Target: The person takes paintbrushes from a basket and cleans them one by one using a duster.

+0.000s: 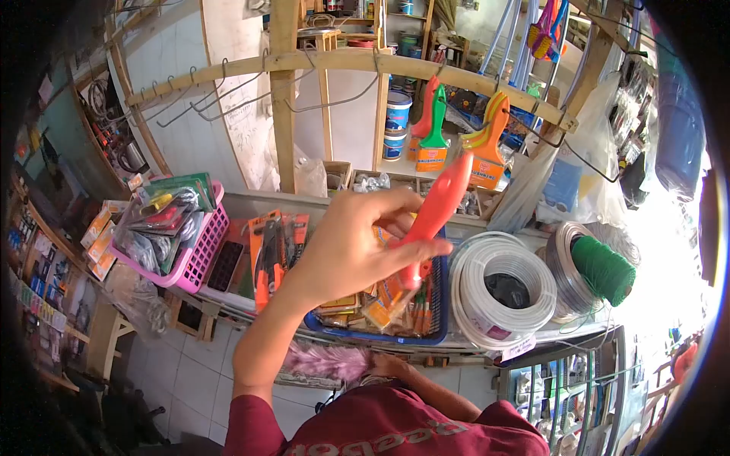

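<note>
My left hand is closed around the red handle of a paintbrush, pinching it between thumb and fingers. The brush tilts, with its handle end up to the right and its wrapped bristle end down over a blue basket of packaged brushes. Low and close to my body, my right hand is closed at the end of a fluffy pink duster; its fingers are partly hidden. Beyond the held brush, orange-handled brushes and a green-handled brush hang from wire hooks.
A wooden rail with protruding wire hooks crosses ahead. On the counter stand a pink basket of packaged goods, orange-packed tools, white cable coils and a green twine spool. A glass case is at the lower right.
</note>
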